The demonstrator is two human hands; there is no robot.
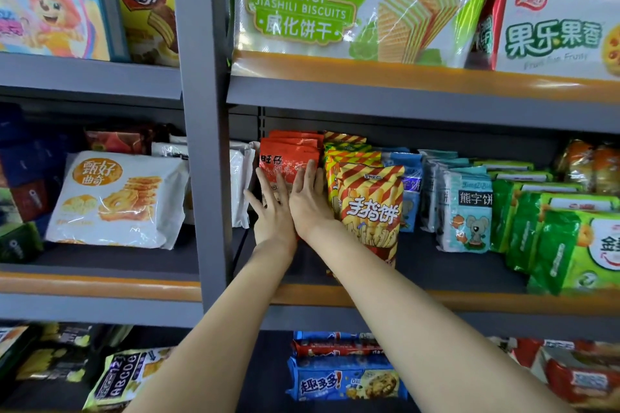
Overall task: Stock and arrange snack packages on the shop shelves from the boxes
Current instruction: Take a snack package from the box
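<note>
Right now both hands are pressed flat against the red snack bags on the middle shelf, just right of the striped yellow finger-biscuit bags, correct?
Not quite. In the head view the left hand and right hand press flat on the red snack bags, but these stand left of the striped finger-biscuit bags, not right.

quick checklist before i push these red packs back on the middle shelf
1. Both hands on the stack: left hand and right hand lie flat, fingers straight, against the front red snack pack. Ok.
2. Red packs upright in a row: several stand one behind another. Ok.
3. Neighbour on the right: the striped finger-biscuit bag stands right beside the right hand and sits further forward than the red row. Not ok, could get knocked.
4. Left side: white packs sit beside the grey upright post. Ok.
5. Depth behind the red row: hidden. Cannot tell.
</note>
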